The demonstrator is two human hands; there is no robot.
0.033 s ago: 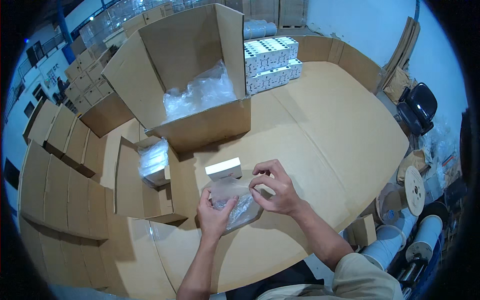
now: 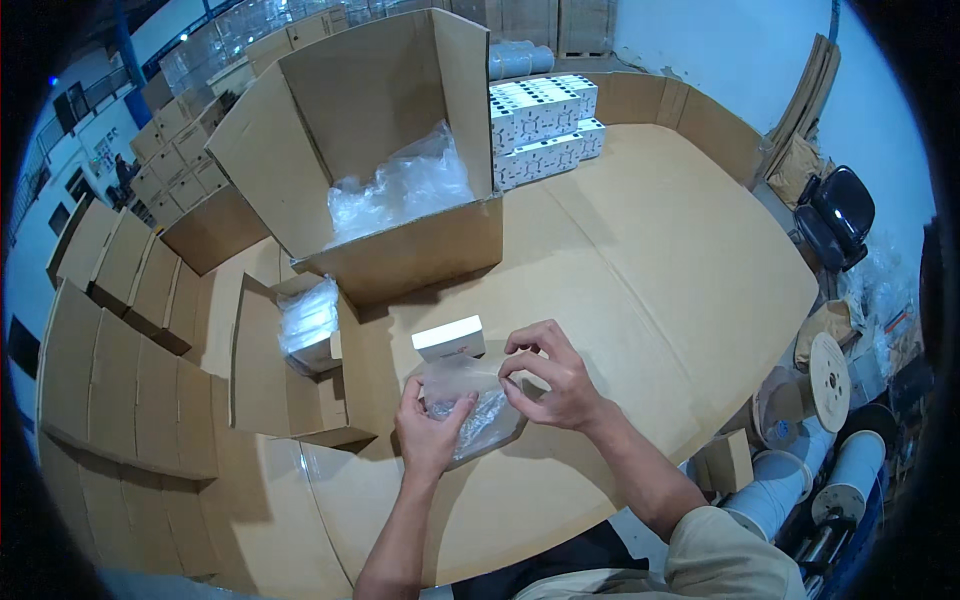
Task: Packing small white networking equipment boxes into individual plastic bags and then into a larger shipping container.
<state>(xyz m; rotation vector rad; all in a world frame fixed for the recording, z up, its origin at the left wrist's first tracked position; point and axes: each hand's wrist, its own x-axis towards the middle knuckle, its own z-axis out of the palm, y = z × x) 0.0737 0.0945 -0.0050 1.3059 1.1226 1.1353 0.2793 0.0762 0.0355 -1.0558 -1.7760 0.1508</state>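
Observation:
Between my hands is a clear plastic bag [image 2: 487, 422], its crinkled lower part close above the cardboard-covered table. A pale translucent flap [image 2: 455, 376] stands up at its far side. My left hand [image 2: 430, 430] is closed on the bag's left side, thumb over the near face. At the flap's right end, the thumb and forefinger of my right hand [image 2: 552, 380] pinch together on its edge. What the bag contains, if anything, I cannot make out. Just beyond the flap lies a small white box [image 2: 448, 339], apart from both hands.
An open carton [image 2: 290, 405] holding several clear plastic packets [image 2: 308, 318] stands at left. Behind it, a large open carton [image 2: 400, 265] contains crumpled clear plastic [image 2: 405, 185]. Patterned white boxes [image 2: 545, 120] are stacked at the far side. Spools [image 2: 830, 380] stand at right.

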